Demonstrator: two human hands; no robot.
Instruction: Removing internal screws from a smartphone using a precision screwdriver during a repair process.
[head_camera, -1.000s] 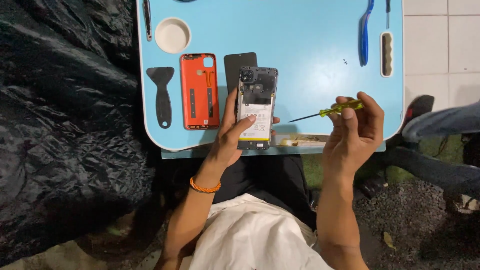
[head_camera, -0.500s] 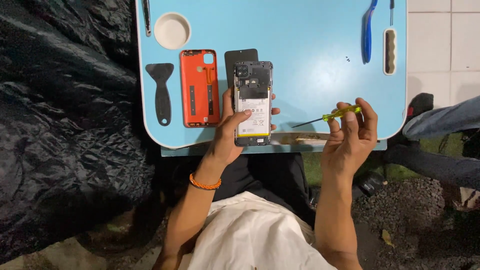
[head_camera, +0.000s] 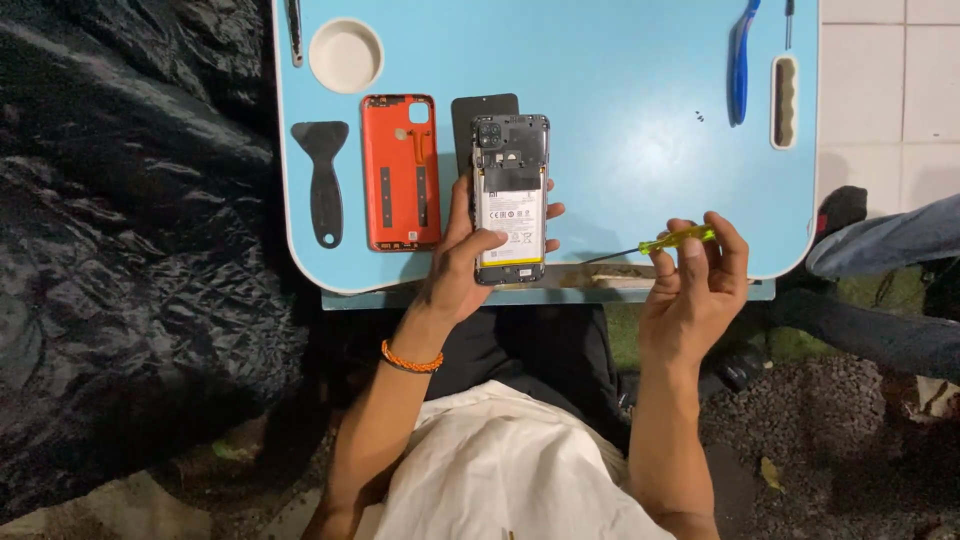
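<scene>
Nearest the viewer, the right hand (head_camera: 700, 280) pinches one slim yellow-handled screwdriver (head_camera: 655, 244), its dark shaft pointing left toward the phone but apart from it. Since a second ago this hand has drawn slightly back from the phone, so the tip is off the work, probably between screws. The left hand (head_camera: 470, 265) grips one opened smartphone with bare battery and camera module (head_camera: 511, 200), held upright over the near edge of the light blue counter (head_camera: 640, 150). Beside it lie one orange plastic back cover (head_camera: 400, 172) and one black flat panel (head_camera: 470, 110), partly behind the phone. Farther off: one black scraper (head_camera: 322, 180), one white round dish (head_camera: 346, 55), one blue-handled tool (head_camera: 740, 60), and two tiny dark screws (head_camera: 699, 117).
</scene>
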